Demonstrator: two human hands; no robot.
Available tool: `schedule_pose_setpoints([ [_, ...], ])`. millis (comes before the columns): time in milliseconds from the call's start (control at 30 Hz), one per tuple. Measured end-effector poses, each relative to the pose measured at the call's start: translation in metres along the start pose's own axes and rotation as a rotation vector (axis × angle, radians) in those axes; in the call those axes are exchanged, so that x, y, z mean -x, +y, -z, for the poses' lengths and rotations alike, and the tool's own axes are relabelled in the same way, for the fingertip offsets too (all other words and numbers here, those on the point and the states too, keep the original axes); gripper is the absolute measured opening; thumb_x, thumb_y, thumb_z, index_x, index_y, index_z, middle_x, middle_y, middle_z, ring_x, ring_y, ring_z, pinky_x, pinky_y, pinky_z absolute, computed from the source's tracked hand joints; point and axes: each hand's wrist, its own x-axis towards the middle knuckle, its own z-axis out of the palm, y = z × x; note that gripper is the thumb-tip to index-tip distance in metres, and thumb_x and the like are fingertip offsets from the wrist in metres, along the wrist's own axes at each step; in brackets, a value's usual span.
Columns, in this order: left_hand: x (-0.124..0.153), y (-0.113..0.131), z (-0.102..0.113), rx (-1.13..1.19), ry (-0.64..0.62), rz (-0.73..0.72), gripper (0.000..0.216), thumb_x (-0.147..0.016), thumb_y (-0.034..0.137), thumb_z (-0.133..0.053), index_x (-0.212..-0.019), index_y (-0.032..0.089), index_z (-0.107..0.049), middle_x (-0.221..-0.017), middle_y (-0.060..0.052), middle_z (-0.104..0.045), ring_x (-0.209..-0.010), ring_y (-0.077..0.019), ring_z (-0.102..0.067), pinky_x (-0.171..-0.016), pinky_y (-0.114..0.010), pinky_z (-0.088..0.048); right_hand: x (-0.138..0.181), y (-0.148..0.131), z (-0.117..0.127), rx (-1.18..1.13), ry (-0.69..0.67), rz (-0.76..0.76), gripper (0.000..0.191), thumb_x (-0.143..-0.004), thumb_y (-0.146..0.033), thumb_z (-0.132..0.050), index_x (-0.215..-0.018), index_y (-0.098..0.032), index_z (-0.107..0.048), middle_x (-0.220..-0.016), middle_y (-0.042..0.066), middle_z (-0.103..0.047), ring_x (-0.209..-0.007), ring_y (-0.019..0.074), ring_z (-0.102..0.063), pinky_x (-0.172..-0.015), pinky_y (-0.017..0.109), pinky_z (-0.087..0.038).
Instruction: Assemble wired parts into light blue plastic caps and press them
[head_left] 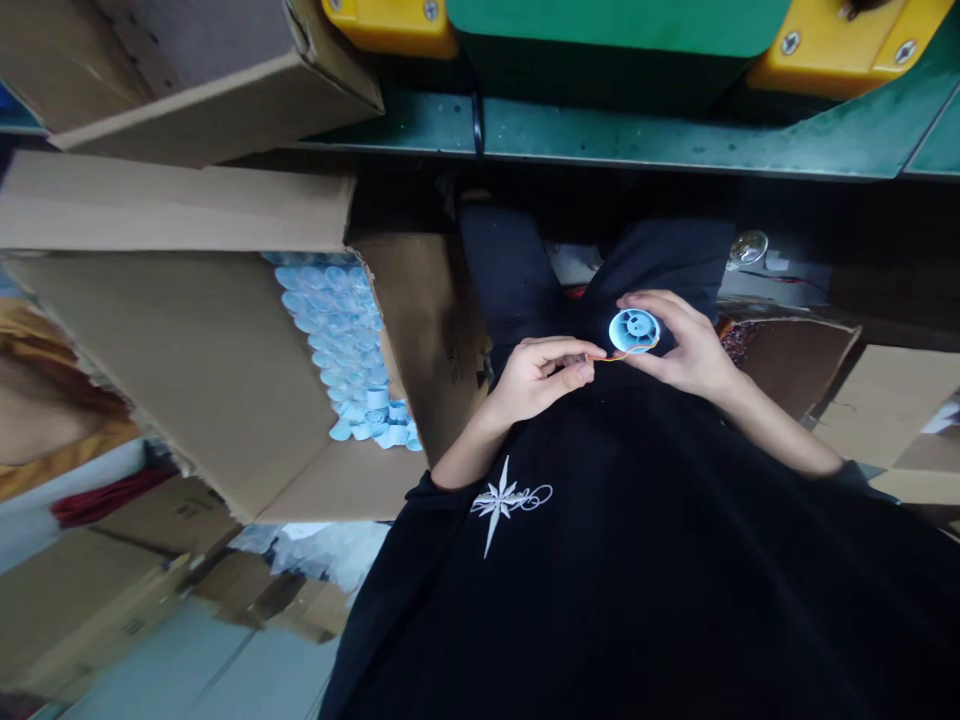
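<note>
Above my lap, my right hand (686, 345) grips a light-blue round plastic housing (634, 330) by its rim, with the spoked inner side facing up toward me. Thin red and yellow wires (615, 357) run from the housing's lower edge to the left. My left hand (544, 375) pinches the far end of these wires between thumb and fingertips. What sits at the wire end is mostly hidden by the fingers. The two hands are close together but apart.
Left of me stands an open cardboard box (217, 350) with stacked light-blue plastic parts (337, 330). Ahead runs a green bench edge (675, 145) carrying a green and yellow machine (615, 50). Another open carton (795, 360) is at my right, with wires inside.
</note>
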Motion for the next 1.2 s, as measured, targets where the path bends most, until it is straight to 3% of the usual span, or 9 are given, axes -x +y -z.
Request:
schedule_pose_setpoints([
  [233,0.0000,0.0021,-0.0008,-0.141,0.220,0.068,0.037,-0.098,0.054,-0.076,-0.106,0.019,-0.085,-0.088,-0.005,-0.081,-0.069,-0.0115,-0.070,-0.066,-0.024,-0.059,-0.0005,-0.0010,-0.0004,0.020,0.002,0.045,0.054,-0.094,-0.042,-0.081,-0.143,-0.030,-0.063,-0.143,0.008,-0.072,-0.135,0.0335,-0.069,-0.120,0.058,-0.058],
  [500,-0.0027,-0.0008,-0.0012,-0.128,0.167,0.063,0.034,-0.098,0.049,-0.077,-0.105,0.017,-0.085,-0.087,-0.006,-0.081,-0.068,-0.0109,-0.068,-0.063,-0.023,-0.054,-0.0038,-0.0042,-0.0011,0.070,-0.011,0.129,0.052,-0.096,-0.039,-0.081,-0.144,-0.030,-0.062,-0.142,0.009,-0.073,-0.135,0.0339,-0.069,-0.119,0.058,-0.058],
  [900,-0.0021,-0.0033,-0.0011,-0.282,0.243,0.057,0.030,-0.099,0.047,-0.075,-0.105,0.019,-0.086,-0.091,-0.007,-0.082,-0.073,-0.0140,-0.071,-0.068,-0.026,-0.058,-0.0016,-0.0015,-0.0029,0.093,-0.039,0.115,0.051,-0.096,-0.039,-0.079,-0.143,-0.030,-0.064,-0.142,0.009,-0.073,-0.135,0.0358,-0.069,-0.120,0.062,-0.058],
  [1200,-0.0011,-0.0020,-0.0013,-0.268,0.203,0.018,0.029,-0.099,0.045,-0.074,-0.102,0.019,-0.085,-0.088,-0.006,-0.082,-0.069,-0.0130,-0.069,-0.065,-0.025,-0.054,-0.0030,0.0009,-0.0051,0.119,-0.060,0.089,0.048,-0.096,-0.044,-0.078,-0.139,-0.027,-0.065,-0.141,0.010,-0.073,-0.134,0.0363,-0.069,-0.117,0.064,-0.058],
])
